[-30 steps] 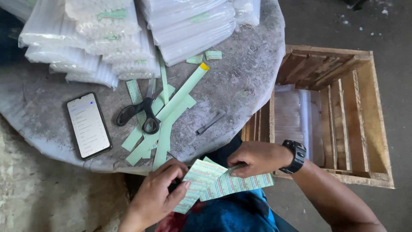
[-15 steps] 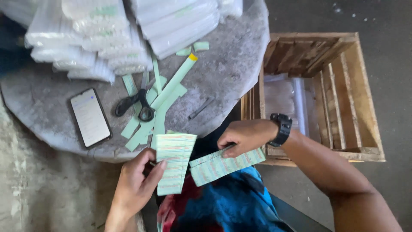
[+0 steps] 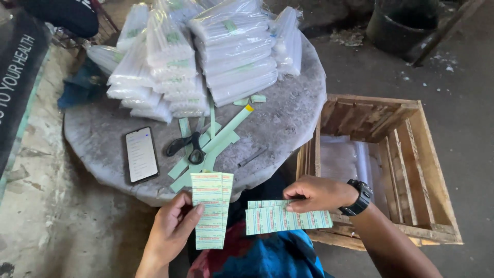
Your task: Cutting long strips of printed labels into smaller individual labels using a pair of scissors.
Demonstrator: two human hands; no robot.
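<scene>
You hold two strips of green labels over your lap, between table and crate.

The round table [image 3: 288, 123] is rough grey stone, its near rim just beyond your hands; the slatted wooden crate [image 3: 411, 170] stands touching it on your right, with open floor [image 3: 463, 98] beyond; clear bags [image 3: 226, 56] of white sticks crowd the far half; a phone [image 3: 141, 154], black scissors [image 3: 188, 146] and pale green offcuts [image 3: 221, 139] lie nearer you; your left hand [image 3: 172, 231] pinches the upright strip [image 3: 211, 208] by its side edge; your right hand [image 3: 319, 193], watch [image 3: 357, 198] on the wrist, pinches the level strip [image 3: 285, 219] at its top edge; both strips are thin printed paper, apart.
</scene>
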